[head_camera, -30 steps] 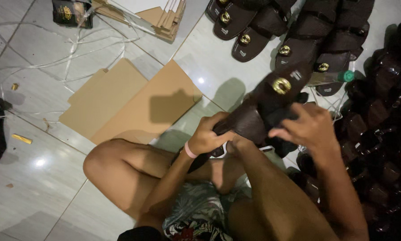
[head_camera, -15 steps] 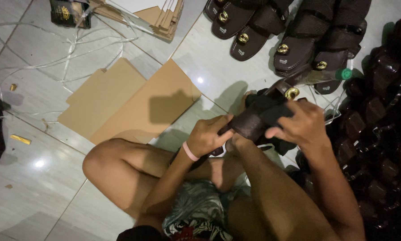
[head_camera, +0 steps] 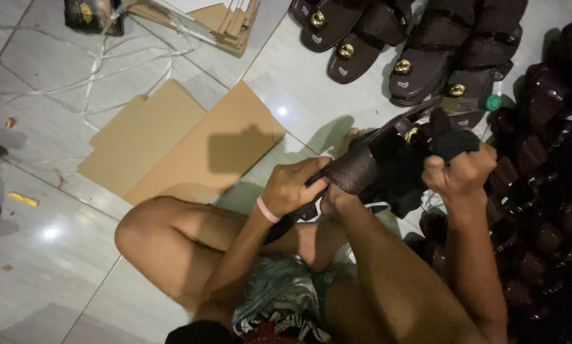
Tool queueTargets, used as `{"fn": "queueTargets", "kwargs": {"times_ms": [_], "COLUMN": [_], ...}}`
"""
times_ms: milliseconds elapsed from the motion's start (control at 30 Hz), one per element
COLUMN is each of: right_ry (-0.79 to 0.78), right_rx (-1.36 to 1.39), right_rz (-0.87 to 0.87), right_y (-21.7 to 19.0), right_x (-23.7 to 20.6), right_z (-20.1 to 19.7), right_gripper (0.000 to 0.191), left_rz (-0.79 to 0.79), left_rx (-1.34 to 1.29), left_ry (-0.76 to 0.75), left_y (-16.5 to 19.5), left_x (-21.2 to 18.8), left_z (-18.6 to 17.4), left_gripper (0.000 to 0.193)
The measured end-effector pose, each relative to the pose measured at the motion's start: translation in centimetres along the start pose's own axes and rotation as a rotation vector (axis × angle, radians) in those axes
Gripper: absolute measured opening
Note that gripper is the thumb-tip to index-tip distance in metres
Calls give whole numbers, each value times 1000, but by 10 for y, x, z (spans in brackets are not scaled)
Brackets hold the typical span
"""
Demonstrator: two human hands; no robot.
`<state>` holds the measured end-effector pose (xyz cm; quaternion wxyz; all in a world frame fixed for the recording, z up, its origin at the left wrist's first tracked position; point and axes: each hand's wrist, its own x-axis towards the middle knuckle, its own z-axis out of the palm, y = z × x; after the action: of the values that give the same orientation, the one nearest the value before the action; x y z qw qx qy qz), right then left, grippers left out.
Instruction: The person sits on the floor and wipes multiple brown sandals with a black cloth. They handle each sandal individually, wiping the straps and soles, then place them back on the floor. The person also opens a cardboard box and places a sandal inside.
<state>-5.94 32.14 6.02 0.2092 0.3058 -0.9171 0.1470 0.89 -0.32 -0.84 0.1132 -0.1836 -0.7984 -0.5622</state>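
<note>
I sit on a tiled floor with my knees drawn up. My left hand [head_camera: 293,186], a pink band on its wrist, grips the heel end of a dark brown sandal [head_camera: 369,164] held above my legs. A gold round ornament [head_camera: 411,134] shows on the sandal's strap. My right hand [head_camera: 459,173] is closed in a fist around a black cloth [head_camera: 450,139] pressed against the sandal's front end.
Flat cardboard sheets [head_camera: 190,140] lie on the floor to the left. A row of brown sandals with gold ornaments [head_camera: 388,44] stands at the top. A dark pile of sandals [head_camera: 547,191] fills the right side. White strapping [head_camera: 107,70] and stacked cardboard [head_camera: 228,22] lie top left.
The sandal has come lower and closer to my lap. My right hand has shifted from resting over the sandal's side to a fist around the black cloth at its front end.
</note>
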Motion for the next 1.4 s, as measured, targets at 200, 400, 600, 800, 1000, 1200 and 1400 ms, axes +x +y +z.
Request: {"fn": "queueTargets", "kwargs": {"times_ms": [200,400,600,800,1000,1200,1400], "right_ry": [-27,-71,-173,-91,-174,-59,-109], "right_rx": [-49,-16,-43,-52,38,313,495], "right_rz": [-44,-117,5,148,330,125,-196], "right_y": [-25,-25,-17,21,36,0,-47], "right_x": [24,30,22,2,-33,-55,-33], "right_z": [-3,-9,-6,8,37,43,56], "right_gripper": [37,36,32,46,51,36,41], "left_rz": [99,109,121,230,-143,-764,-831], "left_rx": [186,237,252,341,-709,-1428,-1557], "left_ry": [-4,-18,0,-35,70,46,123], "left_y": [2,2,-4,-14,-13,-6,-8], "left_x": [2,1,0,-9,-17,-6,0], "left_z": [0,0,3,12,32,39,43], "left_gripper": [36,35,34,16,42,92,95]}}
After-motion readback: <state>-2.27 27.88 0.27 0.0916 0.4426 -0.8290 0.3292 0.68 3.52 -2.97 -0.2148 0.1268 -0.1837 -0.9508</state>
